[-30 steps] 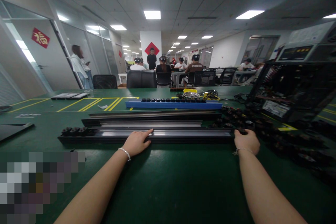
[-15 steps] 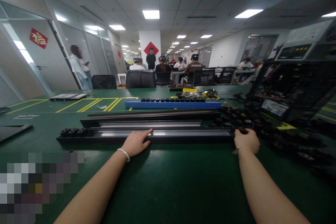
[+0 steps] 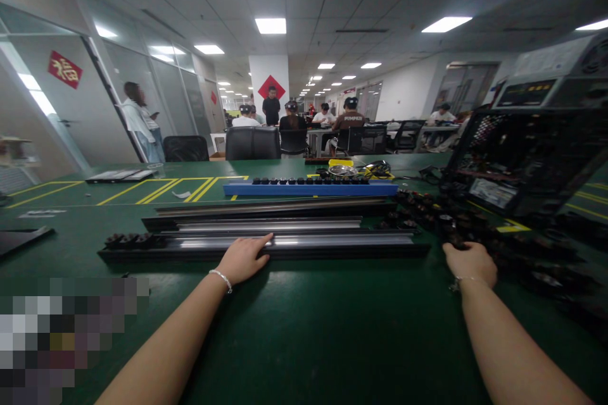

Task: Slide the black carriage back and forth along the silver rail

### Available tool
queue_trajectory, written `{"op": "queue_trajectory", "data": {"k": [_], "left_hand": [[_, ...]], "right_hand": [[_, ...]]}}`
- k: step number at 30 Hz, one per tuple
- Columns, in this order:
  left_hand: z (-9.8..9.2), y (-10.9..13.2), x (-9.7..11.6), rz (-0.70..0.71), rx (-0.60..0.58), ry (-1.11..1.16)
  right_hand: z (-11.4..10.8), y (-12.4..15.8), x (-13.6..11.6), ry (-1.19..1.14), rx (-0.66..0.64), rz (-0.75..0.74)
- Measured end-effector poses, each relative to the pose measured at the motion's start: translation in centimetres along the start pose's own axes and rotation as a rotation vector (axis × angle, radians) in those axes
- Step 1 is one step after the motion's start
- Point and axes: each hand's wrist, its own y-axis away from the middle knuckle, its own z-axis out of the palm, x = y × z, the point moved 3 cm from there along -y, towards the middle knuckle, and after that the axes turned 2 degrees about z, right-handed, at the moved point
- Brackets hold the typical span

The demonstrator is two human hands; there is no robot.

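A long black rail with a shiny groove (image 3: 332, 245) lies across the green table (image 3: 304, 329) in front of me. My left hand (image 3: 243, 258) rests flat on its near edge, fingers stretched out along it. A few small black parts (image 3: 128, 240) sit in the rail at its left end. My right hand (image 3: 470, 261) is off the rail's right end, at a heap of small black parts (image 3: 446, 218); its fingers curl down and I cannot see what they hold.
Two more black rails (image 3: 266, 215) and a blue rail (image 3: 311, 188) loaded with black parts lie behind. A black wire crate (image 3: 527, 164) stands at the right. Office chairs (image 3: 251, 142) and several people are beyond the table.
My right hand left the rail's right end and moved right to the heap of black parts. My left hand stayed on the rail.
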Motion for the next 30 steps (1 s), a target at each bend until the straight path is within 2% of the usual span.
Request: {"op": "queue_trajectory", "data": {"k": [7,15,21,23,25,27,30], "left_hand": [[0.1,0.1,0.0,-0.001,0.001,0.011],[0.1,0.1,0.0,0.006,0.013,0.012],[-0.2,0.3,0.1,-0.038,0.068,0.048],[-0.4,0.4,0.1,-0.064,0.091,0.067],[-0.6,0.4,0.1,-0.07,0.117,0.091],[-0.9,0.5,-0.2,-0.077,0.186,0.117],[-1.7,0.9,-1.4,-0.151,0.361,0.082]], "right_hand": [[0.4,-1.1,0.2,0.08,-0.032,-0.117],[0.4,-1.8,0.6,0.216,-0.065,-0.087],[-0.2,-0.8,0.5,0.257,-0.026,-0.121],[-0.5,-0.3,0.2,0.223,0.042,-0.15],[-0.7,0.2,-0.5,0.157,0.166,-0.242],[-0.6,1.0,-1.7,0.092,0.266,-0.418],[0.5,2.9,-3.8,0.06,0.239,-0.692]]}}
